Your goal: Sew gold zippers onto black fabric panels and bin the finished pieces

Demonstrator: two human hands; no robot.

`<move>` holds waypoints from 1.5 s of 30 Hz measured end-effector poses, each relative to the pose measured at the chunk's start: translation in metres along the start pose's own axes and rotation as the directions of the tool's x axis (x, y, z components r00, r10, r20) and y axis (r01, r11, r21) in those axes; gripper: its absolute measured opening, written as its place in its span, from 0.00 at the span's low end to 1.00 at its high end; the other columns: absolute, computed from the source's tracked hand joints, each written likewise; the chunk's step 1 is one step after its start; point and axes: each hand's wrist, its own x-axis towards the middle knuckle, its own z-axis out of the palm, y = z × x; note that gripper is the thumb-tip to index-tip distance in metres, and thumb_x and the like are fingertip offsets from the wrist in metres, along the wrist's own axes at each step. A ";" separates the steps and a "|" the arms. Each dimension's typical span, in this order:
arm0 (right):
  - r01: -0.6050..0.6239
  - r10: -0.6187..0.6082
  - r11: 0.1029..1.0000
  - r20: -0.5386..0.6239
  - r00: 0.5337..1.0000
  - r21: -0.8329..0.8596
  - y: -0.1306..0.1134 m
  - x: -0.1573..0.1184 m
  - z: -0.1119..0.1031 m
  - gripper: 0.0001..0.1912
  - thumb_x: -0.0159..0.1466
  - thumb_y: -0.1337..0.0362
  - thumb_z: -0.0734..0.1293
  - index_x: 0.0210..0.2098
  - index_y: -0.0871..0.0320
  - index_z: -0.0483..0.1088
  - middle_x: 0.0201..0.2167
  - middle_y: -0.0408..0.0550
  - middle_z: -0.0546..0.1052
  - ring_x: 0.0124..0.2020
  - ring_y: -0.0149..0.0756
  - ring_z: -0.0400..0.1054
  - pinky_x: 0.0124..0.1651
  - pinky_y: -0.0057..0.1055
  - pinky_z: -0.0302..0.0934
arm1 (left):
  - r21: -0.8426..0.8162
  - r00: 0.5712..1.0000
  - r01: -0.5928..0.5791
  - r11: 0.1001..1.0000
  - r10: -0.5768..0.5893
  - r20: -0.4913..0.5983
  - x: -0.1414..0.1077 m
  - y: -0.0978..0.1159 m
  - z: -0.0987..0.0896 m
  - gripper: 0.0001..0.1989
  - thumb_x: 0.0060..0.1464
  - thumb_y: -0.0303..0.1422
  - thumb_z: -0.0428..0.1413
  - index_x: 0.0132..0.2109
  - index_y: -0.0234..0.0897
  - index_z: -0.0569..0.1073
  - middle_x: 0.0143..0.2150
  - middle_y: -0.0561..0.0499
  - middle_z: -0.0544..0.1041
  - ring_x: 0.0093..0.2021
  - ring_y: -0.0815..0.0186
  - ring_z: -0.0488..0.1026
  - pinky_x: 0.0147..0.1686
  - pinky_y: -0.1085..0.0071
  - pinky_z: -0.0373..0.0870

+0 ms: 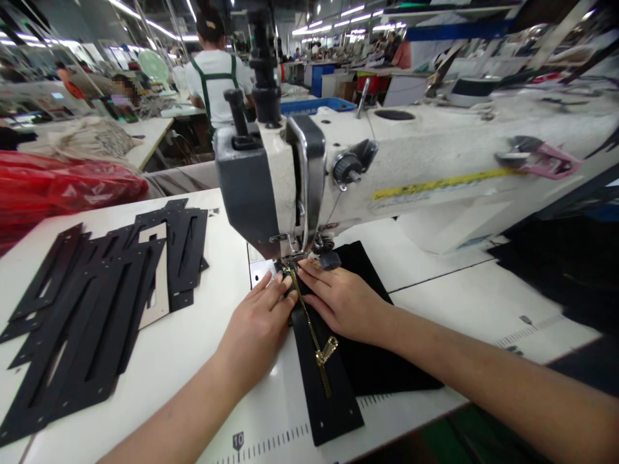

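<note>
Pressing the zippered strip (313, 374) below the sewing machine (411, 145), left hand (256, 325) and right hand (352, 301) have a flat, unclenched grip; slotted black panels (113, 303) lie leftward; worktop (188, 341) marking (238, 441) reads 10.

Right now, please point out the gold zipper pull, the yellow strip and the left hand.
Gold zipper pull (330, 348), head view: its tab.
Yellow strip (445, 183), head view: its middle.
Left hand (258, 318), head view: its back.
</note>
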 end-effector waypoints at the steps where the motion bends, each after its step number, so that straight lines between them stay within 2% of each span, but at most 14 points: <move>1: 0.002 -0.002 1.000 -0.002 1.000 -0.002 0.000 0.000 0.000 0.19 0.65 0.68 0.55 0.48 0.76 0.67 0.49 0.65 0.70 0.52 0.48 0.63 0.52 0.43 0.62 | -0.003 1.000 0.000 1.000 0.000 0.005 0.000 0.000 0.000 0.13 0.57 0.21 0.45 0.43 0.26 0.72 0.45 0.37 0.75 0.48 0.56 0.72 0.52 0.51 0.66; 7: 0.005 -0.005 1.000 -0.023 1.000 0.000 -0.001 0.002 -0.001 0.19 0.64 0.69 0.55 0.48 0.77 0.66 0.49 0.67 0.70 0.52 0.50 0.63 0.52 0.44 0.61 | 0.015 1.000 -0.001 1.000 0.001 -0.004 0.002 0.000 -0.003 0.13 0.56 0.21 0.44 0.42 0.27 0.73 0.44 0.36 0.74 0.47 0.54 0.72 0.50 0.50 0.67; 15: -0.011 0.012 0.999 -0.018 1.000 0.033 0.002 0.002 0.000 0.18 0.65 0.68 0.55 0.48 0.76 0.66 0.48 0.65 0.70 0.53 0.48 0.62 0.55 0.43 0.58 | 0.041 1.000 -0.004 0.999 0.004 -0.014 0.002 -0.004 -0.001 0.14 0.55 0.20 0.44 0.42 0.28 0.72 0.43 0.38 0.74 0.46 0.55 0.72 0.50 0.50 0.68; 24: -0.009 0.015 0.995 -0.055 0.998 0.100 0.008 0.012 -0.004 0.14 0.63 0.70 0.58 0.46 0.71 0.67 0.44 0.61 0.72 0.50 0.43 0.64 0.52 0.40 0.61 | 0.060 0.998 0.028 0.998 -0.025 -0.049 0.006 -0.008 0.001 0.14 0.53 0.20 0.45 0.42 0.28 0.72 0.41 0.37 0.74 0.47 0.53 0.71 0.47 0.51 0.71; 27: -0.021 0.027 0.994 -0.054 0.998 0.103 -0.004 0.004 -0.015 0.15 0.62 0.72 0.58 0.46 0.71 0.68 0.47 0.61 0.71 0.51 0.43 0.63 0.55 0.39 0.59 | 0.080 1.000 0.000 0.997 0.000 -0.007 0.003 -0.004 -0.003 0.15 0.53 0.19 0.44 0.44 0.28 0.71 0.44 0.37 0.74 0.47 0.54 0.72 0.50 0.48 0.67; 31: -0.040 0.040 0.994 0.004 0.999 0.105 -0.038 -0.024 -0.029 0.18 0.63 0.68 0.59 0.49 0.71 0.67 0.51 0.60 0.69 0.54 0.45 0.61 0.57 0.42 0.56 | 0.098 0.994 -0.101 0.990 0.097 0.043 -0.006 0.003 -0.008 0.15 0.56 0.20 0.44 0.46 0.28 0.71 0.47 0.36 0.73 0.49 0.56 0.71 0.52 0.49 0.65; 36: 0.020 -0.019 1.000 -0.121 0.992 0.011 -0.077 -0.057 -0.025 0.19 0.63 0.60 0.61 0.45 0.70 0.70 0.48 0.60 0.72 0.52 0.47 0.62 0.56 0.43 0.58 | 0.071 0.996 -0.076 0.995 0.073 0.049 -0.015 0.010 -0.010 0.14 0.57 0.22 0.45 0.47 0.29 0.70 0.49 0.37 0.73 0.51 0.57 0.70 0.52 0.55 0.66; 39: 0.069 -0.086 0.992 -0.159 0.983 -0.109 -0.086 -0.066 -0.018 0.15 0.64 0.69 0.56 0.43 0.70 0.71 0.45 0.59 0.73 0.49 0.47 0.65 0.49 0.42 0.62 | 0.047 0.996 -0.073 0.996 0.071 0.050 -0.018 0.015 -0.011 0.14 0.58 0.21 0.45 0.47 0.29 0.71 0.49 0.38 0.73 0.51 0.58 0.70 0.53 0.56 0.66; 41: 0.086 -0.115 0.982 -0.174 0.978 -0.169 -0.089 -0.067 -0.017 0.18 0.62 0.75 0.52 0.42 0.71 0.71 0.43 0.60 0.74 0.47 0.48 0.66 0.45 0.42 0.63 | 0.033 0.997 -0.071 0.997 0.070 0.033 -0.020 0.018 -0.012 0.14 0.58 0.21 0.44 0.46 0.29 0.71 0.49 0.38 0.74 0.52 0.58 0.70 0.52 0.57 0.67; 45: 0.094 -0.131 0.974 -0.174 0.976 -0.207 -0.091 -0.064 -0.019 0.21 0.62 0.77 0.50 0.41 0.72 0.72 0.41 0.62 0.75 0.44 0.49 0.67 0.41 0.43 0.63 | 0.007 0.999 -0.040 0.999 0.040 -0.004 -0.021 0.021 -0.013 0.13 0.58 0.21 0.44 0.46 0.29 0.71 0.47 0.39 0.75 0.51 0.59 0.70 0.52 0.58 0.68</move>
